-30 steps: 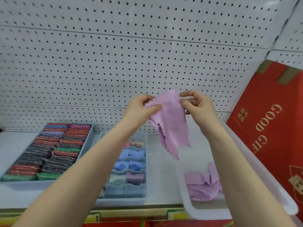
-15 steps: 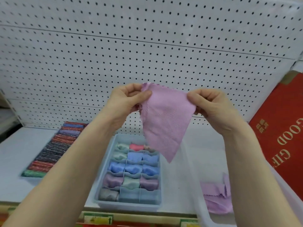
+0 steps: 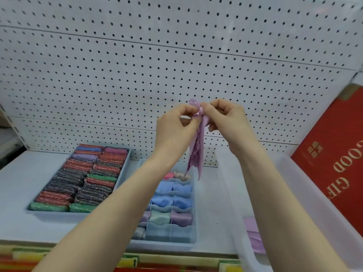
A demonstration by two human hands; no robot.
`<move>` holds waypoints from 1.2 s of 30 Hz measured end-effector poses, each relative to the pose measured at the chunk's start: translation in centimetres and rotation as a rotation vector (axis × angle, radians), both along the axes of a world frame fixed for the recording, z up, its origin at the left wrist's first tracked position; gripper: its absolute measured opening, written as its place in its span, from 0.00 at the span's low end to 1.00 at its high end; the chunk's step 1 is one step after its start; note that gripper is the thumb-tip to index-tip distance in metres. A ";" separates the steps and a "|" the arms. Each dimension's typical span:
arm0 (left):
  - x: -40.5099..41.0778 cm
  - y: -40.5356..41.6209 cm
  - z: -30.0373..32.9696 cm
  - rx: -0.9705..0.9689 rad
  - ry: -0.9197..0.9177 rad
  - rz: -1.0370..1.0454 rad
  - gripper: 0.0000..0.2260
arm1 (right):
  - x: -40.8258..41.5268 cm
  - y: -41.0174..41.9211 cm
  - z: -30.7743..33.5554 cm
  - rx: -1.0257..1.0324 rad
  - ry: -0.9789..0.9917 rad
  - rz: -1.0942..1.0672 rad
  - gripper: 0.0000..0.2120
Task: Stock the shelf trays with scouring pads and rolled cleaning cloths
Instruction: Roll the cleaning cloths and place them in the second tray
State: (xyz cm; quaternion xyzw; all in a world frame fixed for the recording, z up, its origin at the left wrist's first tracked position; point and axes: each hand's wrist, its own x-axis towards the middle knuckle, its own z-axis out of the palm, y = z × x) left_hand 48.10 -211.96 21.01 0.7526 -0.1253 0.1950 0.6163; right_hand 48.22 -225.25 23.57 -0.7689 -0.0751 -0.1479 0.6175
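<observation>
Both hands are raised in front of the pegboard and pinch the top of a lilac cleaning cloth (image 3: 197,152), which hangs folded in a narrow strip. My left hand (image 3: 175,128) and my right hand (image 3: 225,119) meet at its upper edge. Below them a blue divided tray (image 3: 193,213) holds rolled cloths in blue, lilac, green and pink. To its left a flat blue tray (image 3: 122,169) is packed with glittery scouring pads (image 3: 82,177) in red, dark, green and purple.
A clear plastic bin (image 3: 233,203) on the right holds more lilac cloths (image 3: 254,239). A red gift box (image 3: 334,154) leans at the far right. White pegboard (image 3: 137,65) backs the shelf, and price labels (image 3: 129,262) line its front edge.
The cloth was spread wide between my hands; they have come together and it now hangs folded in a narrow strip. The view has shifted slightly.
</observation>
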 end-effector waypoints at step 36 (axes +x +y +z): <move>-0.6 2.5 -5.7 -0.257 0.246 -0.331 0.15 | -2.1 -2.6 -7.7 0.262 0.153 0.156 0.17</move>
